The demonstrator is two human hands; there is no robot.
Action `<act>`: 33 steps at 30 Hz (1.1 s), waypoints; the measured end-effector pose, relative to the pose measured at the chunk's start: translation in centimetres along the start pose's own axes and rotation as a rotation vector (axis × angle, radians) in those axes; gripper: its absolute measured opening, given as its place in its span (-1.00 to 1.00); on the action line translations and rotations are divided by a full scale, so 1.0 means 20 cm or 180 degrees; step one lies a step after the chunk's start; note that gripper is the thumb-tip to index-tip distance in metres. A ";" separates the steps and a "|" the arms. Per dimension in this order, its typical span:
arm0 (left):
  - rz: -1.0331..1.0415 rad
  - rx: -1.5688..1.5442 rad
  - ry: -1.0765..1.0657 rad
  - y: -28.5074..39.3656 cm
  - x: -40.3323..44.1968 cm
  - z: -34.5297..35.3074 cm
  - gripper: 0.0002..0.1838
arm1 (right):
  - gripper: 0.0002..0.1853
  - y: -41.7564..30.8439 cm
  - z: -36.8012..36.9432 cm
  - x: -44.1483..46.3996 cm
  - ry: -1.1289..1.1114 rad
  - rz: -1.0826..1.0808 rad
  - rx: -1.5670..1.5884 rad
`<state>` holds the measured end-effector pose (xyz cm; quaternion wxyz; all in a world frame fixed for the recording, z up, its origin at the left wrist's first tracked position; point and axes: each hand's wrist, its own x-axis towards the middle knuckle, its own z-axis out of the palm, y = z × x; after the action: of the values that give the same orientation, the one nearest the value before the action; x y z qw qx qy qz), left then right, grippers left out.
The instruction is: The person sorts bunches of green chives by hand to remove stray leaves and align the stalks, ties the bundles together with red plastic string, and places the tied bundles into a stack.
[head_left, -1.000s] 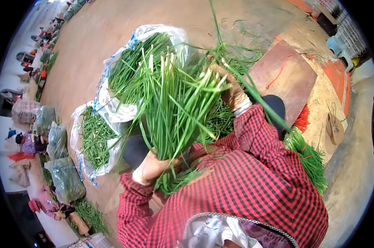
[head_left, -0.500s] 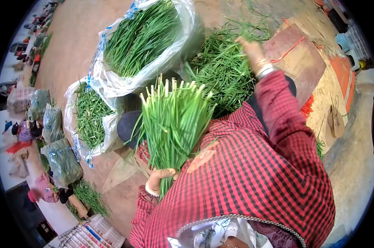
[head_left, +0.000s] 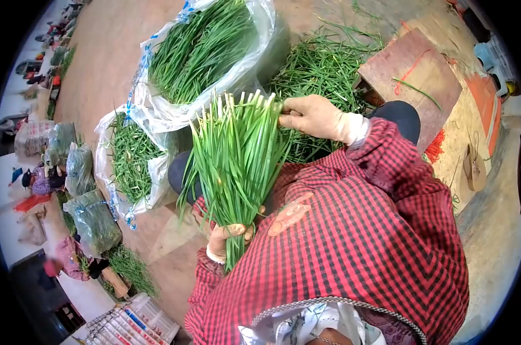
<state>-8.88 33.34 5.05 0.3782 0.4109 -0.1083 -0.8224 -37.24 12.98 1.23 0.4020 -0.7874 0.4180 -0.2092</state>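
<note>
My gloved left hand (head_left: 230, 237) is wrapped round the lower, leafy part of a thick bunch of garlic chives (head_left: 234, 161). The bunch stands upright before my chest, its pale cut ends fanned out at the top. At the upper right edge of those ends, my gloved right hand (head_left: 318, 118) pinches chive stalks between thumb and fingers. Behind it lies a loose heap of green chives (head_left: 324, 72), partly covered by my hand and sleeve. Beyond the bunch, a large clear plastic bag (head_left: 266, 34) holds many long chives.
A smaller plastic bag (head_left: 102, 135) of trimmed greens sits left of my knee. At right are a reddish board (head_left: 427, 75), red ties (head_left: 435, 146) and a sandal (head_left: 474, 169). Far left, people (head_left: 73, 259) work among filled bags (head_left: 91, 221) and stacked crates (head_left: 137, 322).
My right hand has come back from over the chive heap to the top of the bunch and closed on stalks there. A single green blade now lies on the board. My left hand keeps its hold.
</note>
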 end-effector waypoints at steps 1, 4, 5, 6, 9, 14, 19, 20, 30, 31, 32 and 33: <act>0.0032 0.0014 0.0028 0.00 0.00 0.00 -0.33 | -0.68 0.00 0.00 0.01 -0.0086 0.0097 0.0190; 0.0078 -0.0064 0.0160 0.01 -0.03 0.01 -0.33 | -0.72 0.03 -0.06 -0.01 0.0341 -0.0258 -0.0233; 0.0187 -0.0078 0.0195 0.00 -0.05 -0.01 -0.34 | -0.75 0.10 -0.09 0.00 0.0589 -0.0119 -0.0362; 0.0195 -0.0092 0.0203 0.00 -0.05 -0.01 -0.34 | -0.75 0.16 -0.14 0.00 0.0700 0.0199 -0.0168; 0.0080 -0.0012 0.0120 0.00 -0.05 -0.03 -0.37 | -0.79 0.30 -0.17 -0.03 0.0892 0.0173 -0.1427; -0.0043 0.0143 0.0019 0.01 -0.01 -0.05 -0.37 | -0.68 -0.09 -0.09 -0.10 0.0142 -0.0120 0.0266; 0.0071 0.0713 0.0182 0.04 -0.03 -0.04 -0.38 | -0.69 -0.05 -0.01 -0.08 -0.0433 0.0125 0.0456; -0.0022 0.0886 0.0228 0.05 -0.05 -0.05 -0.37 | -0.71 -0.05 -0.02 -0.08 -0.0667 0.0448 0.1189; -0.0240 0.1237 0.0395 0.08 -0.12 -0.17 -0.62 | -0.63 0.43 -0.30 -0.03 0.0572 0.1320 -0.1349; -0.0335 0.1226 0.0498 0.08 -0.11 -0.14 -0.62 | -0.63 0.30 -0.33 -0.02 0.0568 0.1316 -0.1355; -0.0345 0.1216 0.0501 0.08 -0.11 -0.12 -0.62 | -0.57 0.15 -0.32 -0.03 0.0196 0.1188 -0.0861; -0.0422 0.1296 0.0662 0.08 -0.11 -0.10 -0.62 | -0.50 0.02 -0.27 -0.04 -0.0162 0.1062 -0.0361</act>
<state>-5.72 33.93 5.89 0.2419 0.5675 -0.2052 -0.7599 -41.44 10.94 4.06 0.3964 -0.7336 0.5436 -0.0957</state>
